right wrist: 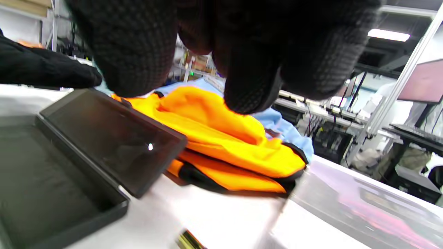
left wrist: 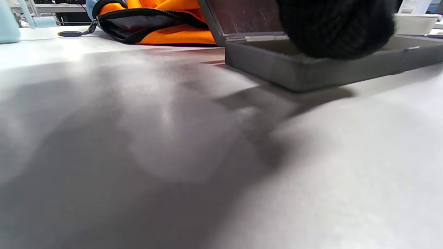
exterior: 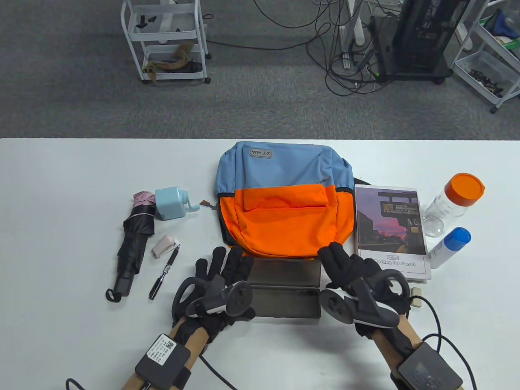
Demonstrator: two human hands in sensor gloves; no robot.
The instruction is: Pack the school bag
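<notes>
A: Orange-and-blue backpack (exterior: 284,199) lies flat, mid-table (exterior: 61,183), logo end away from the person. Touching its near edge: dark grey pencil case (exterior: 283,293), open, lid tilted up against the bag.

B: Hands?

A: Left hand (exterior: 219,280) at the case's left end, fingers (exterior: 216,256) straight and spread, gripping nothing. Right hand (exterior: 357,280) at the right end, fingers (exterior: 334,254) extended toward the bag's near right corner; cannot tell whether they touch the lid or fabric.

B: Surroundings?

A: Right of the bag: book with sunset cover (exterior: 390,231), then orange-capped clear jar (exterior: 453,203) and blue-capped white bottle (exterior: 449,248). Left: light blue crank sharpener (exterior: 174,203), folded black umbrella (exterior: 134,243), small pinkish stapler (exterior: 164,246), black pen (exterior: 164,274).
</notes>
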